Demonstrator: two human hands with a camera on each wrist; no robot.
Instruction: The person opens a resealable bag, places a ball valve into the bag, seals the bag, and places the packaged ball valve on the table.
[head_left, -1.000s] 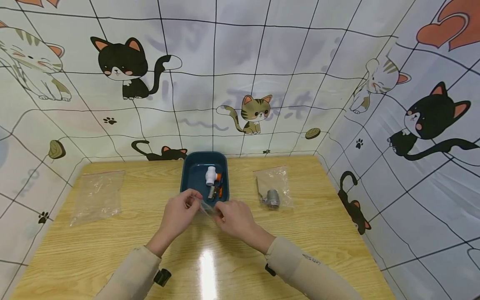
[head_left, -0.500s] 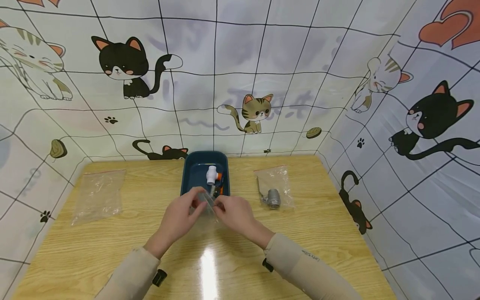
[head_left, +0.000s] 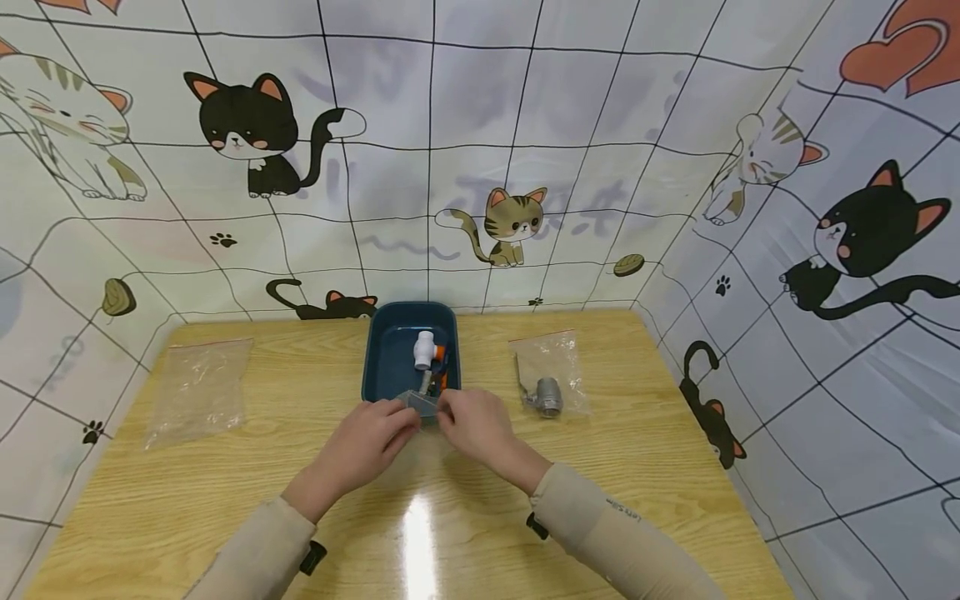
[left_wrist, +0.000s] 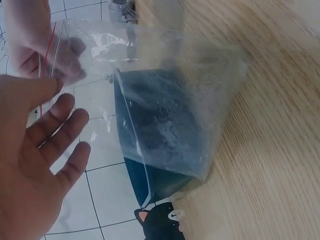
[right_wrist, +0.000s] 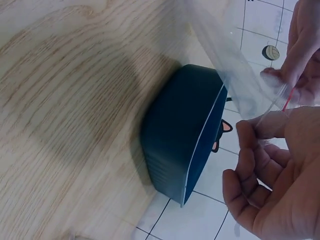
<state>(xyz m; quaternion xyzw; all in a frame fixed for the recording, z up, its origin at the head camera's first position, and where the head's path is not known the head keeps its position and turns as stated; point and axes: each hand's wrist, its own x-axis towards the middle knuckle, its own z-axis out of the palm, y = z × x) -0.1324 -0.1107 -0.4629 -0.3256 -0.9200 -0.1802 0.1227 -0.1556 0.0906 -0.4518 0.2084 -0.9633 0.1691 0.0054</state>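
Note:
A clear zip bag (left_wrist: 222,75) with a red line along its top hangs between both hands, in front of a dark blue bin (head_left: 381,354). My left hand (head_left: 369,442) pinches the top edge between thumb and index finger; its other fingers stand away from the plastic in the left wrist view. At the other end of that edge, my right hand (head_left: 476,427) pinches the bag with its fingers curled. Nothing shows inside the bag. The bin holds a white pipe fitting (head_left: 423,350), an orange part (head_left: 440,353) and a small metal piece (head_left: 426,382), partly overlapped by the bag.
On the left of the wooden table (head_left: 300,367) lies a flat clear bag (head_left: 198,392). Another clear bag (head_left: 558,354) lies to the right, with a grey metal fitting (head_left: 549,398) on or in it. A cat-patterned curtain (head_left: 390,183) borders the table's back and sides.
My left hand has shifted slightly right and toward the body, its fingers closing up after spreading. The bag's top edge has turned from slanting to nearly level across the bin's front.

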